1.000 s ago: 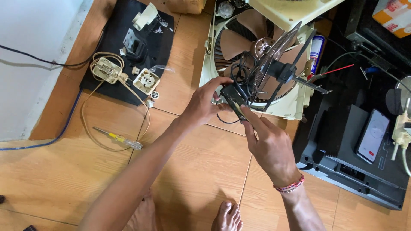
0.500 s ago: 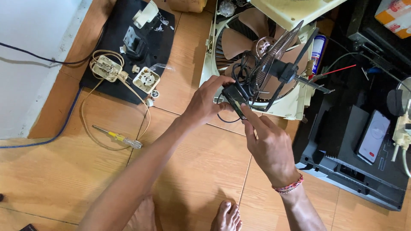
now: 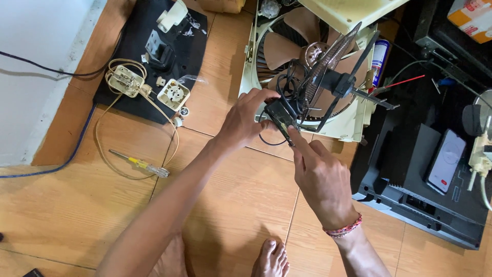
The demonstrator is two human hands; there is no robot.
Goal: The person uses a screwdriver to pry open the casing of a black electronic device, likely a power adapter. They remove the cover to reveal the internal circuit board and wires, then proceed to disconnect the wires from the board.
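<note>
My right hand (image 3: 323,179) sits nearest me over the wood-grain floor tiles (image 3: 241,195), fingers half curled, the index finger stretched forward so its tip presses on the near end of a small black boxy part (image 3: 279,114). A woven red bracelet (image 3: 342,228) circles that wrist. My left hand (image 3: 246,120) reaches in from the left and is closed on the same black part, thumb on top and fingers wrapped beneath, so the part lies pinched between both hands, just off the near edge of the fan. A loop of thin black cable (image 3: 269,141) hangs from it and droops to the floor between my hands.

Just beyond the part lies the cream plastic box fan housing (image 3: 353,123), flat on the floor, with dull brown blades (image 3: 279,48) showing and a black wire grille (image 3: 328,66) tilted up across them.

To the left, a yellow-handled screwdriver (image 3: 138,164) lies on the tiles inside a curl of beige cord (image 3: 102,149). Farther off, cream switch parts (image 3: 173,95) rest on a black mat (image 3: 128,87) by the wall. At the floor's right edge, a phone (image 3: 447,160) lies on a black case (image 3: 410,190).
</note>
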